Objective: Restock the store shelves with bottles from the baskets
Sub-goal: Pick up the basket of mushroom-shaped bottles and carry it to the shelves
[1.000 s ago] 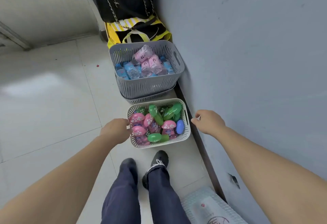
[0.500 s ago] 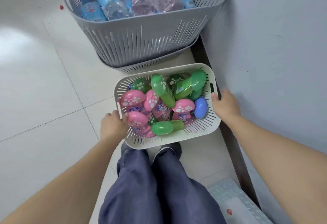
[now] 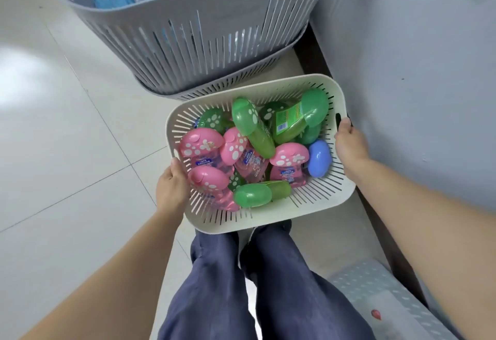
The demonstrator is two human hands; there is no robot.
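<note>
The top edge cuts off the grey basket (image 3: 204,39), and the white basket (image 3: 268,223) hides the fingers of the left hand (image 3: 171,188)

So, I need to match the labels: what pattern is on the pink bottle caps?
The pink caps carry white spots, like paw prints; head view shows them best.

Pale tiled floor (image 3: 67,151) bears stacked grey baskets (image 3: 204,44) beside the wall (image 3: 429,71)

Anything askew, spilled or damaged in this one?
Nothing spilled or damaged shows. The bottles lie jumbled in the white basket that the left hand and right hand grip by its ends. One blue-capped bottle sits alone among pink and green ones, by the right end.
</note>
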